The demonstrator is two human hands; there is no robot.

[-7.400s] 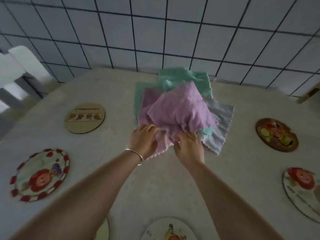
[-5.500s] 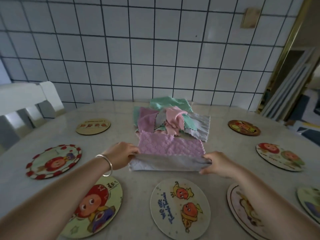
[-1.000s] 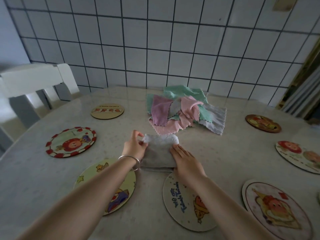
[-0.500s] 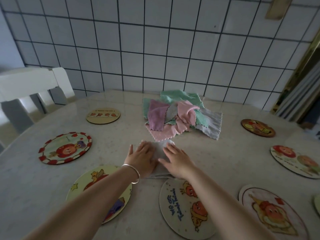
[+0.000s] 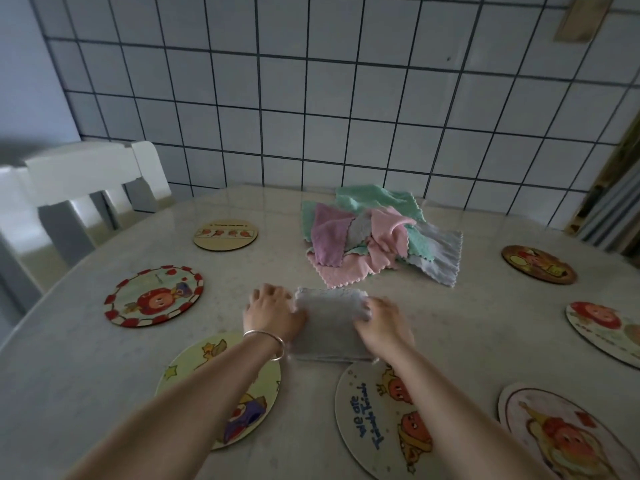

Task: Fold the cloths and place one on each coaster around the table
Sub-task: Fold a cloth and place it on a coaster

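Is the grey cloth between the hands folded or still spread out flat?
Folded. The grey cloth is a compact rectangle with layered edges at its near side, the left hand and right hand at its sides.

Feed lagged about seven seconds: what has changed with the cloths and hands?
The purple cloth left the cloth pile and now lies folded, a grey-faced square. Left hand and right hand grip its sides. The coasters, like the red-rimmed one, stay bare.

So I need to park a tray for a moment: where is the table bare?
Bare table lies between the cloth pile and the right-edge coasters; also left, beyond the red-rimmed coaster. Crowded near edge: folded grey cloth, both hands, big coasters.
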